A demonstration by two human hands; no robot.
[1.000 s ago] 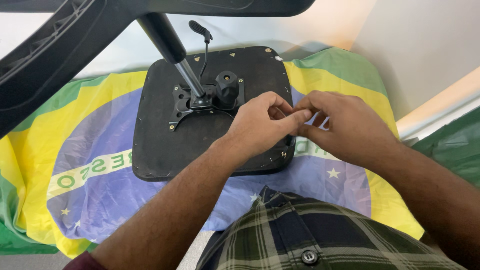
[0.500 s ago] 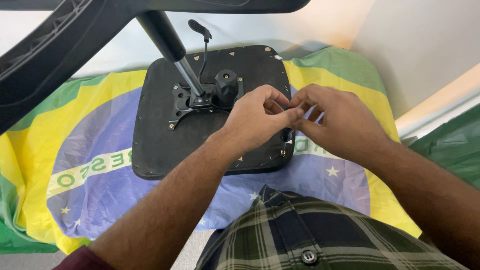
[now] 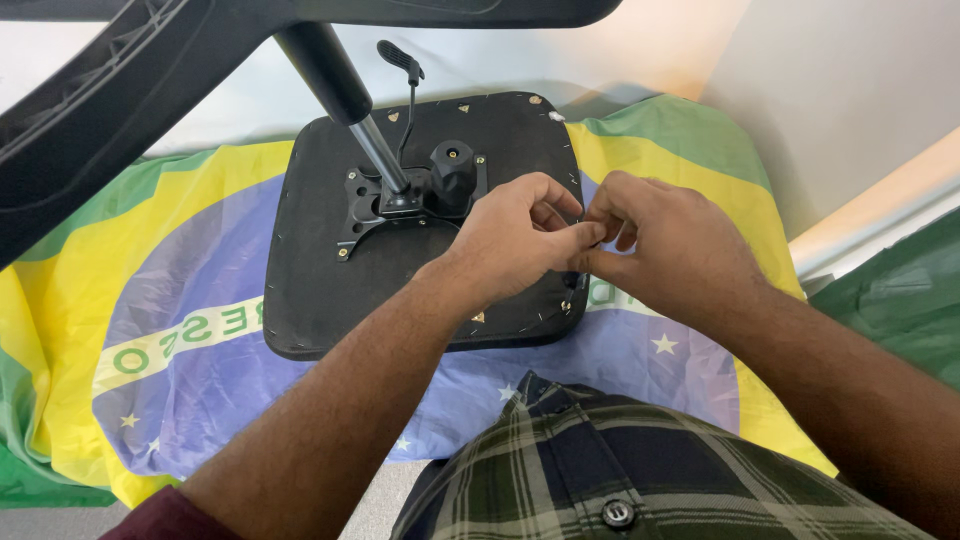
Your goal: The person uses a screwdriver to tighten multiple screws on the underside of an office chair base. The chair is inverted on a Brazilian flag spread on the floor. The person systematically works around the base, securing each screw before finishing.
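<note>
Spread under everything, a green, yellow and blue flag (image 3: 180, 330) carries the upturned black seat base (image 3: 330, 290) at frame centre. My left hand (image 3: 515, 240) and right hand (image 3: 670, 250) have drifted slightly lower-left since a second ago, fingertips still pinched together over its right edge; what they hold, I cannot tell.

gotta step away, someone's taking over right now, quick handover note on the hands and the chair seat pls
Left hand and right hand: fingertips pinched together over the right side of the seat; what they pinch is too small to tell.
Upturned black chair seat lies on a green, yellow and blue flag cloth.
Done: the metal mechanism plate sits on the seat, gas cylinder standing in it, black knob and lever beside it.
Left: cannot tell.
</note>
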